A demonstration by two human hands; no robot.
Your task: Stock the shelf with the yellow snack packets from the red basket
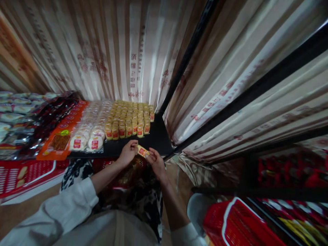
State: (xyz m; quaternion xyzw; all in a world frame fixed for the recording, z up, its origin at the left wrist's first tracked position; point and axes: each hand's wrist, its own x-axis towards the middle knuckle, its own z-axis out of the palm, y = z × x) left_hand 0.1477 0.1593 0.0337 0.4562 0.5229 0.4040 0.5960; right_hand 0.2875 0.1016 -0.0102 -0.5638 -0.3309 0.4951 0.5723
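Between my two hands is a small yellow snack packet point(142, 150) with a red label. My left hand point(128, 152) pinches its left end, and the fingers of my right hand point(155, 162) close on its right end. Just beyond, on a black shelf point(123, 145), rows of matching yellow packets point(128, 124) stand upright close together. Below my hands, partly hidden by them, a red basket holds clear, yellowish plastic packaging point(132, 174) by my lap.
Left along the shelf lie round white packaged cakes point(95, 138), orange snack bags point(60, 138) and dark packets point(43, 126). A red basket point(33, 177) stands at the lower left, another red basket point(243, 225) at the lower right. Printed curtains point(133, 51) hang behind, with a black post point(188, 56).
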